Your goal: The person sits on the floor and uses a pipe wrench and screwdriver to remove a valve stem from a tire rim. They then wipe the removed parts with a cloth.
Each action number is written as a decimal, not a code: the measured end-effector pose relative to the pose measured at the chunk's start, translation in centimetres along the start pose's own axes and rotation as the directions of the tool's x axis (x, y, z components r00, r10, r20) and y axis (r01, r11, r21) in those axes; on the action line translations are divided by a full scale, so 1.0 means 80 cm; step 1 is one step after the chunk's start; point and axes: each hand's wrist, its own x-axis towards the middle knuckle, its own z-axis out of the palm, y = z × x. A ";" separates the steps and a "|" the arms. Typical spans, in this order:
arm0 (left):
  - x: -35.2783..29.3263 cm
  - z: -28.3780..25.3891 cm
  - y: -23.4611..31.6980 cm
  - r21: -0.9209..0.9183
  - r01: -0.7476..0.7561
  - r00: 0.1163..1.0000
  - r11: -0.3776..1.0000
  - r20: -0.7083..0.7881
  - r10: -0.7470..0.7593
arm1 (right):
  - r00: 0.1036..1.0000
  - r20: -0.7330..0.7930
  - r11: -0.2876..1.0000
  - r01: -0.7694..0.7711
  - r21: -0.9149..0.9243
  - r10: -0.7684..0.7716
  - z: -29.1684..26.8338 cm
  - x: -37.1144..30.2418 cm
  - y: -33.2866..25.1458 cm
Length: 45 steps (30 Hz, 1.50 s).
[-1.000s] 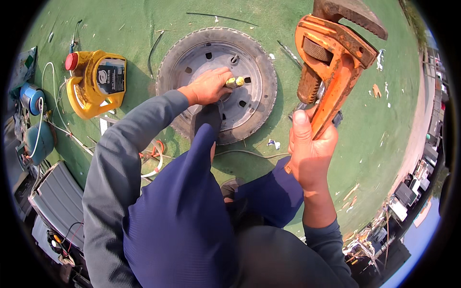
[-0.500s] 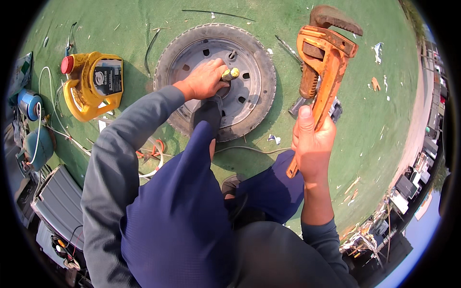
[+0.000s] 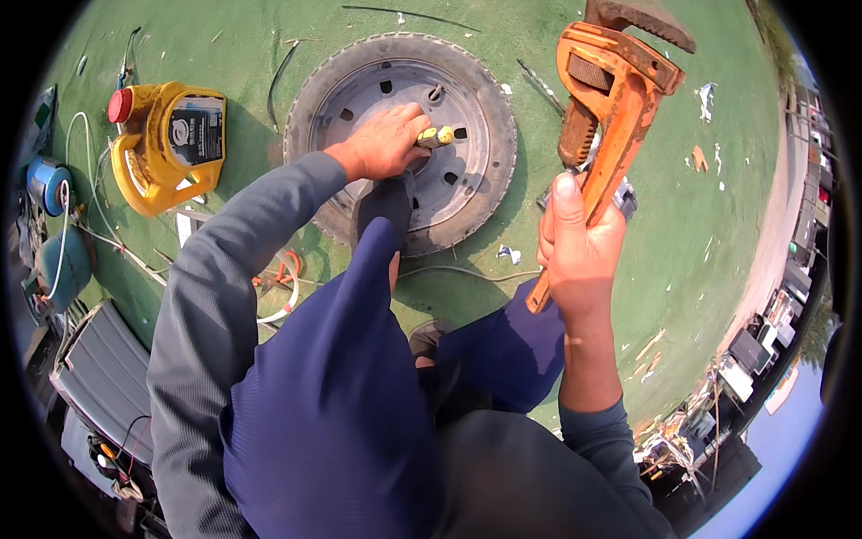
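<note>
A tyre on a grey steel rim [image 3: 462, 211] lies flat on the green ground in front of me. My left hand [image 3: 386, 142] is over the middle of the rim, closed round a bar with a worn yellow end [image 3: 436, 136]; its lower part is hidden under my hand. My dark shoe [image 3: 384, 205] rests on the wheel's near side. Off to the right, my right hand [image 3: 582, 251] grips the handle of an orange pipe wrench [image 3: 620, 126] with rusty jaws, raised with its head pointing away from me.
A yellow jug with a red cap [image 3: 180, 144] stands left of the wheel. Past it are a blue canister [image 3: 47, 184], pale hoses and a grey ribbed case [image 3: 103, 368]. Orange-handled pliers [image 3: 285, 268] lie near my left knee. Scraps and thin strips litter the green ground [image 3: 691, 260].
The view has shifted slightly, so the jug and wheel sit a little higher. The wrench head has tipped a bit farther up and right. My left hand keeps its grip on the yellow-ended bar.
</note>
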 end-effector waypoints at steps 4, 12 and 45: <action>0.014 0.007 -0.003 -0.046 -0.008 0.999 0.999 -0.048 0.005 | 1.000 0.012 0.990 0.011 -0.138 -0.010 0.021 0.008 0.114; 0.010 -0.017 0.026 -0.348 0.112 0.983 0.931 -0.097 -0.155 | 0.907 -0.053 0.907 -0.412 0.084 0.417 -0.009 -0.022 0.100; -0.078 0.085 0.056 -0.698 0.088 0.483 0.711 -0.594 -0.643 | 0.975 0.221 0.885 0.079 -0.459 0.028 0.048 -0.027 0.048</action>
